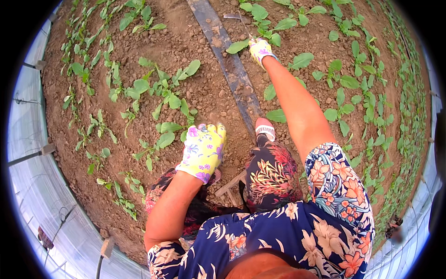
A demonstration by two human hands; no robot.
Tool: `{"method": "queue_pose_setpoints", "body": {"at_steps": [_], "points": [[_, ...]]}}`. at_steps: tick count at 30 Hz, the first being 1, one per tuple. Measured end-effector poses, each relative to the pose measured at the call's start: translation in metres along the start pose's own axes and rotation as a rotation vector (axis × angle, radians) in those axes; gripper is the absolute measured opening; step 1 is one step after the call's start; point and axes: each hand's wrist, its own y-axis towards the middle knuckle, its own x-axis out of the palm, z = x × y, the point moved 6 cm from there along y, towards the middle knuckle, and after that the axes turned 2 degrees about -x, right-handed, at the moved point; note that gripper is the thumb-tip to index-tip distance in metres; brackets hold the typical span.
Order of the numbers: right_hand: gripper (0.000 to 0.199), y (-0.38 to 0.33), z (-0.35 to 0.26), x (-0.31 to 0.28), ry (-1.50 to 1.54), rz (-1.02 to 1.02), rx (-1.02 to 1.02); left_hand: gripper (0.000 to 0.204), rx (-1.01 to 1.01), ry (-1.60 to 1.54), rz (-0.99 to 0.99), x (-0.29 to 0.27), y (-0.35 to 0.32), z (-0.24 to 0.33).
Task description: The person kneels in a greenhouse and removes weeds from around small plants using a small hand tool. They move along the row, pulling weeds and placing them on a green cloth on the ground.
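Observation:
My right hand (260, 49), in a yellow floral glove, reaches far ahead and is closed on a small hand hoe (243, 24). Its thin shaft runs away from my fist to a narrow blade lying at the soil. Leafy green seedlings (261, 24) stand right around the blade and the glove. Nearer to me, my left hand (202, 149) wears a matching glove, its back turned up and its fingers curled under. Whatever those fingers may hold is hidden. A leafy plant (168, 128) stands just left of this glove.
A flat black strip (227, 58) runs lengthwise across the brown soil between plant rows. My striped shoe (265, 129) is beside its near end. Part of a wooden stool (230, 185) shows between my legs. More seedlings (346, 111) fill the right side; plastic sheeting (32, 125) borders the left.

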Motion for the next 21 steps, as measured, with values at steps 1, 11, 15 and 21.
{"method": "queue_pose_setpoints", "body": {"at_steps": [1,11,15,21], "points": [[0.043,0.01,0.003,0.004,0.0,0.022,0.015,0.031,-0.012,-0.01,0.0,0.0,0.003,-0.003],[0.036,-0.046,0.078,0.017,-0.125,-0.05,-0.078,0.037,-0.018,-0.006,-0.052,0.016,0.005,-0.009],[0.037,-0.063,0.083,0.002,-0.138,-0.095,-0.062,0.037,-0.026,-0.008,-0.1,0.015,0.006,-0.002],[0.045,-0.097,0.086,-0.015,-0.169,-0.148,-0.076,0.032,-0.038,-0.031,-0.11,0.009,0.003,0.003]]}}
